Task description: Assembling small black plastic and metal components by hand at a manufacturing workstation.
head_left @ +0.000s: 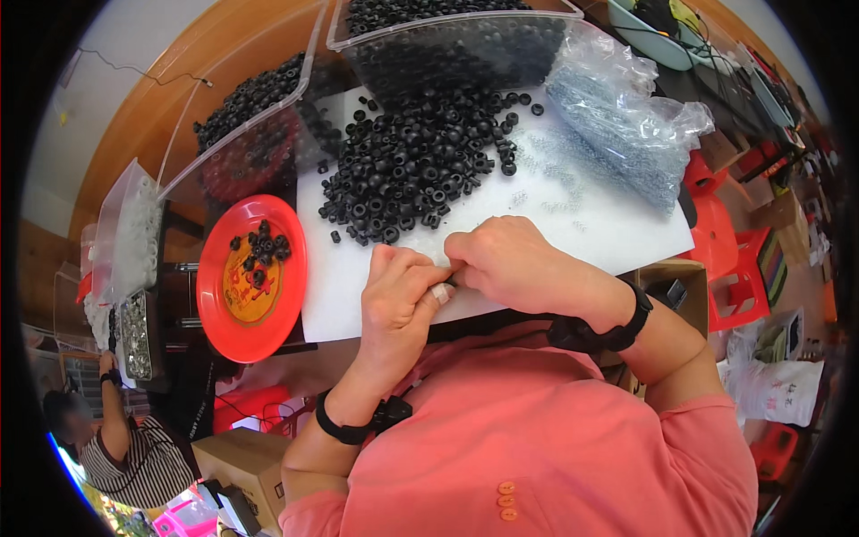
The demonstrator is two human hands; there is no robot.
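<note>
My left hand [400,291] and my right hand [503,261] meet over the near edge of a white sheet [344,304], fingers pinched together. A small dark piece [454,277], mostly hidden, shows between the fingertips; it looks like one of the black plastic parts. White tape wraps my left thumb. Just beyond my hands is a big heap of small black hollow plastic parts [407,166]. Tiny metal springs [564,183] lie scattered right of the heap, beside a clear bag of springs [617,121]. On the left, a red plate [212,309] carries several black parts.
Clear bins of black parts stand at the back [456,45] and back left [259,107]. Farther left are a clear container of whitish pieces [139,233] and a metal tray [138,336]. Red stools [747,282] stand right. A person in stripes [134,456] works at lower left.
</note>
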